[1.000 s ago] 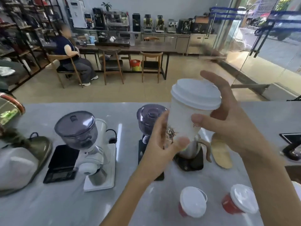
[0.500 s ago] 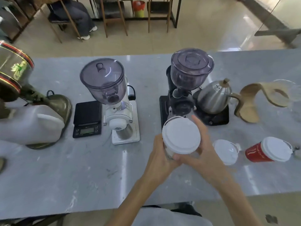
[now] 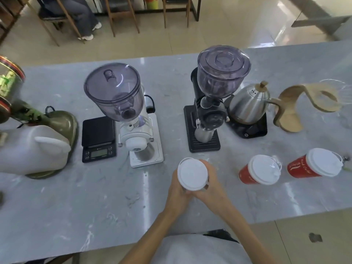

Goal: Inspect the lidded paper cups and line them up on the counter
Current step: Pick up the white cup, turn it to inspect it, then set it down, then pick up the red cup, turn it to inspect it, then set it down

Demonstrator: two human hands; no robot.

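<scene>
Both my hands wrapped round the white-lidded cup (image 3: pixel 192 174): left hand (image 3: pixel 176 189) on its left side, right hand (image 3: pixel 210 187) on its right, just in front of the black grinder (image 3: pixel 213 103). Two red lidded cups (image 3: pixel 260 171) (image 3: pixel 316 164) stand right of it. Bare counter (image 3: pixel 76 206) to the left, near edge close. Cup wall hidden under lid; can't tell if the base touches.

I see one white-lidded cup (image 3: pixel 192 176) upright near tabletop (image 3: pixel 95 197) front; two red lidded cups (image 3: pixel 260 172) (image 3: pixel 315 165) stand right.
</scene>
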